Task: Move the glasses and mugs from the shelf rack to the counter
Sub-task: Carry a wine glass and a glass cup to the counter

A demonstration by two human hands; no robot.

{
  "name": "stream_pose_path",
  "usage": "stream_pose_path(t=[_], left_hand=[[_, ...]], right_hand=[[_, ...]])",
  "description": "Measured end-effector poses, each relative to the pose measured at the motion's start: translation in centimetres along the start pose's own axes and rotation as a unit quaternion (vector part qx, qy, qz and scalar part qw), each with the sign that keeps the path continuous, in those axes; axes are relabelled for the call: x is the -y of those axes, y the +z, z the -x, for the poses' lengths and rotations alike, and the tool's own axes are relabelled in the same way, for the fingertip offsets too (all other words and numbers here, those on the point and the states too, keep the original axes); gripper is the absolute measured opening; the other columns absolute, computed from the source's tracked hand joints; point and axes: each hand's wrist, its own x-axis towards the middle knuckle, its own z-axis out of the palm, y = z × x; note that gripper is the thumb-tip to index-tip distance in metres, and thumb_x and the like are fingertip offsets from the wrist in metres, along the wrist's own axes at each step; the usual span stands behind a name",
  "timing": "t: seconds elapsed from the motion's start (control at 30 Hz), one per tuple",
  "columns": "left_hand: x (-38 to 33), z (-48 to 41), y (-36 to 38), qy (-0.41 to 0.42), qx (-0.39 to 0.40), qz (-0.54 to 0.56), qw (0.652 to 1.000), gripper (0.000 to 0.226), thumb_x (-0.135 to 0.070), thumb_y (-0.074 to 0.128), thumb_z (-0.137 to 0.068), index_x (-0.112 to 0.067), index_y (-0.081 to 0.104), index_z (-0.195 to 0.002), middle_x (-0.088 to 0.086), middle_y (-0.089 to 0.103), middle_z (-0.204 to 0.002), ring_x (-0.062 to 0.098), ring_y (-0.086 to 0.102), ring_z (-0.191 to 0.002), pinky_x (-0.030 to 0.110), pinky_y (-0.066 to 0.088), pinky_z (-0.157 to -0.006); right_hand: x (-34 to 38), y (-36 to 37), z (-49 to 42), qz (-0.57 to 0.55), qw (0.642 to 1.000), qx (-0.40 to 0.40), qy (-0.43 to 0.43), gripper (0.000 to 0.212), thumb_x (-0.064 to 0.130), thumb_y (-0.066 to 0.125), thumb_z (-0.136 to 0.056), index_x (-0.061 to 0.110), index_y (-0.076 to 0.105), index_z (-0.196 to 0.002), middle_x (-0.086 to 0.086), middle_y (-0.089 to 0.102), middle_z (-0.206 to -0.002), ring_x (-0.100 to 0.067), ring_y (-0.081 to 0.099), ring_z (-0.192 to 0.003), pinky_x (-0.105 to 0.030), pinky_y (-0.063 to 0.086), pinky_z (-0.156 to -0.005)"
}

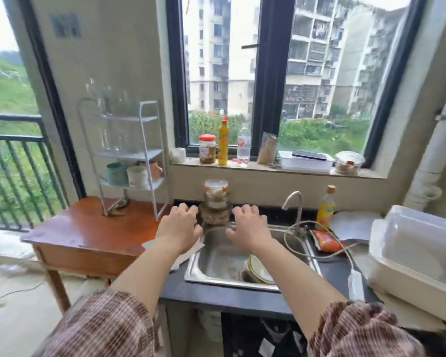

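Both hands reach forward, palms down and fingers spread, grasping nothing: the left hand (178, 226) hovers over the left rim of the stainless-steel sink (218, 256), the right hand (249, 227) over its basin, and each forearm emerges from a brown checked sleeve (106, 328). Between the two hands, at the back edge of the dark counter (337, 273), stands a stack of clear lidded jars (216, 202), apart from both. To the left, a white three-tier wire shelf rack (129, 155) stands on a reddish-brown wooden side table (88, 229) that abuts the counter. Clear drinking glasses (106, 99) occupy the rack's top tier and more clear glasses (111, 140) the middle tier, their outlines blurred. On the bottom tier sit a green mug (116, 173), a white mug (137, 176) and a terracotta-coloured mug (156, 169), side by side. Stacked plates (259, 270) lie in the sink below a curved chrome tap (292, 202). A yellow-orange drink bottle (326, 207) stands on the counter right of the tap, near a white plastic dish container (420, 248). On the window ledge (268, 167) stand a red-lidded jar (207, 148) and a yellow squeeze bottle (223, 143).
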Motion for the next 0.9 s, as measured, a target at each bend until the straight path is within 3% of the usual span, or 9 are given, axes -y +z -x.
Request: stream_pose_path(t=[0.23, 0.47, 0.9], left_hand=[[12.4, -8.8, -1.9, -0.05, -0.02, -0.038, 0.998, 0.042, -0.034, 0.048, -0.089, -0.015, 0.048, -0.127, 0.01, 0.051, -0.126, 0.029, 0.046, -0.121, 0.043, 0.046, -0.094], [22.1, -17.9, -4.7, -0.078, -0.077, 0.003, 0.994, 0.039, -0.032, 0.046, -0.092, -0.015, 0.05, -0.127, 0.009, 0.051, -0.127, 0.027, 0.049, -0.118, 0.04, 0.046, -0.092], [39.9, -37.6, -8.6, -0.03, -0.146, 0.034, 0.988, 0.044, -0.03, 0.046, -0.091, -0.015, 0.048, -0.133, 0.008, 0.045, -0.137, 0.026, 0.046, -0.122, 0.042, 0.045, -0.091]], right_hand=[[10.2, 1.9, -13.8, -0.021, 0.996, -0.027, -0.083, 0.051, 0.041, 0.051, -0.089, 0.014, 0.045, -0.133, -0.011, 0.046, -0.138, -0.032, 0.036, -0.13, -0.049, 0.035, -0.105], [18.3, 0.7, -25.8, -0.017, 0.991, -0.046, -0.126, 0.048, 0.038, 0.054, -0.09, 0.013, 0.045, -0.13, -0.01, 0.046, -0.136, -0.032, 0.036, -0.13, -0.047, 0.034, -0.102], [31.3, -3.0, -47.0, -0.01, 0.982, -0.163, -0.093, 0.049, 0.032, 0.057, -0.089, 0.011, 0.046, -0.132, -0.011, 0.047, -0.135, -0.03, 0.037, -0.127, -0.044, 0.034, -0.101]])
